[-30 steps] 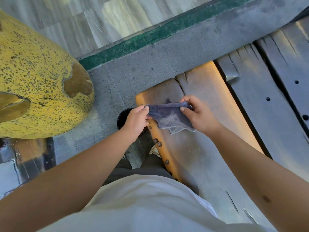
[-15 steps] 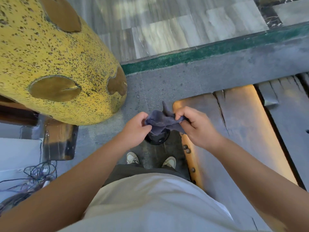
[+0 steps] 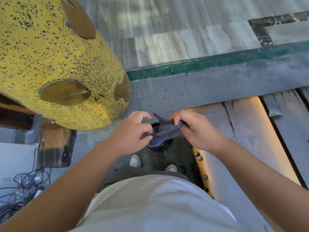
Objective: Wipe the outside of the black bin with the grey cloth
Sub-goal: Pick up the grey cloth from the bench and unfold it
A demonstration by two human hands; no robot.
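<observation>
A grey cloth (image 3: 163,132), bunched into a loose band, hangs between my two hands at waist height. My left hand (image 3: 132,133) pinches its left end with thumb and fingertips. My right hand (image 3: 192,129) grips the right end in curled fingers, with a corner of cloth sticking up beside it. Far below on the floor stands the small round black bin (image 3: 159,148); the cloth and my hands cover most of it, and only parts of its rim show.
A big yellow speckled column (image 3: 55,64) rises at the left. A wooden bench (image 3: 242,139) with metal studs runs along the right. My two shoes (image 3: 135,161) stand just behind the bin. Tangled cables (image 3: 25,185) lie at the lower left.
The view has swung left and down, off the bench and over the bin. The cloth, spread flat over the bench before, is now gathered into a narrow bunch between my hands.
</observation>
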